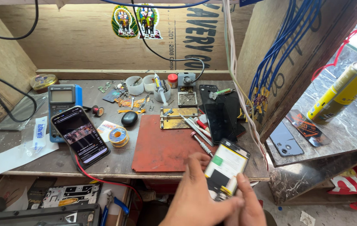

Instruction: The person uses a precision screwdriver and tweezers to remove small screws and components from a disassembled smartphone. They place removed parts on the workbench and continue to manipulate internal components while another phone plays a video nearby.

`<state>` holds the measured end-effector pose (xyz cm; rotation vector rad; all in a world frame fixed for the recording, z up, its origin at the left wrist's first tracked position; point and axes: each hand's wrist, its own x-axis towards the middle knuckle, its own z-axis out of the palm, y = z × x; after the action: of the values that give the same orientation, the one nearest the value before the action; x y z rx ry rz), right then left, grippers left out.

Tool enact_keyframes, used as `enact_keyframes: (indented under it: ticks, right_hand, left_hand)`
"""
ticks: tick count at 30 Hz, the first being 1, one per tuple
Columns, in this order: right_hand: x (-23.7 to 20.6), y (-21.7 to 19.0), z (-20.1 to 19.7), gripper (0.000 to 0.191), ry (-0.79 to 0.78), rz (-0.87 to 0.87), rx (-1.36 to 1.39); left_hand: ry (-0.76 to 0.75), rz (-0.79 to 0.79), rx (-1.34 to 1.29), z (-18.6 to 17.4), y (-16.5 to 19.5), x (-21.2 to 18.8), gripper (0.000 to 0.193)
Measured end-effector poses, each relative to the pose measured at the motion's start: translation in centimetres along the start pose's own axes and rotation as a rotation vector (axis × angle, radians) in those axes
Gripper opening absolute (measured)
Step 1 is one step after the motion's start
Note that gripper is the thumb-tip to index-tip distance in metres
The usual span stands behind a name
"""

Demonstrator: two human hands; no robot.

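Note:
An opened phone [227, 166], its back cover off and a pale battery with a green patch showing, is held over the front right corner of the workbench. My left hand [193, 196] grips it from the left and below, thumb raised beside it. My right hand [249, 203] holds its lower right edge with a finger along the side. Just beyond the phone lies a red work mat [161, 146].
A lit phone [80, 136] on a red cable leans on a blue multimeter [63, 100]. A solder spool [118, 136], black oval case [129, 119], metal board holder [178, 118], screwdrivers [198, 130] and dark phone screens [220, 117] crowd the bench. A yellow spray can [345, 92] stands right.

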<state>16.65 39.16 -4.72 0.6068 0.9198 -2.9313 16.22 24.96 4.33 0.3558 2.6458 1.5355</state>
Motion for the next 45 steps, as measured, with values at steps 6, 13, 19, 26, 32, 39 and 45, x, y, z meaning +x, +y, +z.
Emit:
enact_keyframes:
  ticks: [6,13,19,26,32,39,45]
  right_hand:
    - [2.3,-4.9,-7.1,0.058,-0.072,-0.224,-0.355]
    - [3.7,-18.0,-10.3,0.065,0.017,-0.209,-0.759]
    - [10.1,-27.2,-7.7,0.072,-0.155,-0.615,-1.618]
    - [14.1,-29.9,-4.7,0.053,0.028,-0.701,-2.309]
    - [14.7,-29.4,-3.5,0.046,0.054,-0.884,-2.47]
    - [14.7,-30.2,-4.8,0.047,-0.064,-1.091,-2.509]
    - [14.4,-30.9,-6.9,0.042,-0.06,-1.207,-2.484]
  left_hand:
    - [-0.311,0.083,-0.318,2.3,-1.0,0.7,0.112]
    - [-0.023,-0.015,0.015,-2.0,-3.0,3.4,0.067]
    - [0.323,0.319,0.201,-4.4,-5.2,8.0,0.029]
    - [0.251,0.206,0.127,-3.7,-8.6,11.2,0.025]
    - [0.254,0.151,0.039,-3.3,-10.0,12.9,0.024]
    - [0.26,0.143,0.054,-1.6,-9.4,13.0,0.023]
    - [0.267,0.131,0.052,-0.2,-8.9,12.2,0.022]
